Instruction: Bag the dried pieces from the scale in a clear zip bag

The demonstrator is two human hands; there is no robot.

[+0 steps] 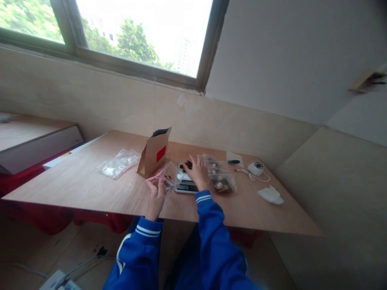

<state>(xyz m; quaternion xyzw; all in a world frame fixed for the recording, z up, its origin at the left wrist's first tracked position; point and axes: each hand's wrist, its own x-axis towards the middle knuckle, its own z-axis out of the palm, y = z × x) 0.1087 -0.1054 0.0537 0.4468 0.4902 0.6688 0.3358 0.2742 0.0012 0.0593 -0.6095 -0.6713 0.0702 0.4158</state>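
Observation:
My left hand (pixel 156 194) pinches the red-striped rim of a clear zip bag (pixel 173 172), which has a few dark bits inside. The bag's mouth faces me, close to the left side of a white kitchen scale (pixel 181 187). Over the scale, my right hand (pixel 197 171) has its fingers closed around some dark brown dried pieces (pixel 188 164); whether they are lifted clear of the scale I cannot tell. Part of the scale is hidden by this hand. Just right of it lie filled clear bags (pixel 223 184) with dark and pale pieces.
A brown paper pouch (pixel 152 155) with a red label stands behind the zip bag. Flat clear bags (pixel 118 163) lie at the left. At the right are a dark-handled tool (pixel 234 162), a white dome camera (pixel 255 168) with its cable, and a crumpled tissue (pixel 270 195).

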